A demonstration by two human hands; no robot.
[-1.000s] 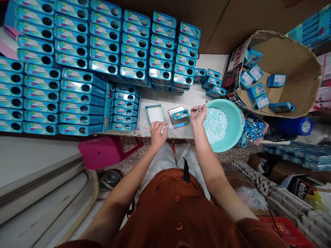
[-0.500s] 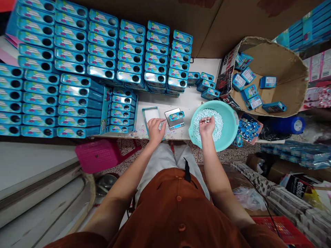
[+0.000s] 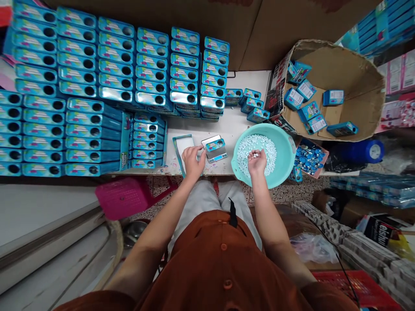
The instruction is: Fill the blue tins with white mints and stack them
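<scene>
My right hand (image 3: 257, 163) is palm up over the turquoise basin (image 3: 284, 160), fingers curled around a few white pieces. Many more white pieces (image 3: 243, 149) lie in the basin. My left hand (image 3: 193, 160) has its thumb and fingertips close together beside a small blue tin (image 3: 215, 145); anything between them is too small to make out. The tin rests on a small digital scale (image 3: 218, 158). Under and behind my left hand is a shallow open tray (image 3: 174, 144).
Stacked blue tins (image 3: 151, 60) fill the left and back of the white table (image 3: 233, 125). At the right, a cardboard box (image 3: 363, 90) holds several tins, above a small box of round blue caps (image 3: 309, 157). A pink stool (image 3: 123, 196) stands at the lower left.
The view has shifted, moving the table items slightly left. My left fingertips are closer to the tin on the scale. My right hand still holds white pieces over the basin.
</scene>
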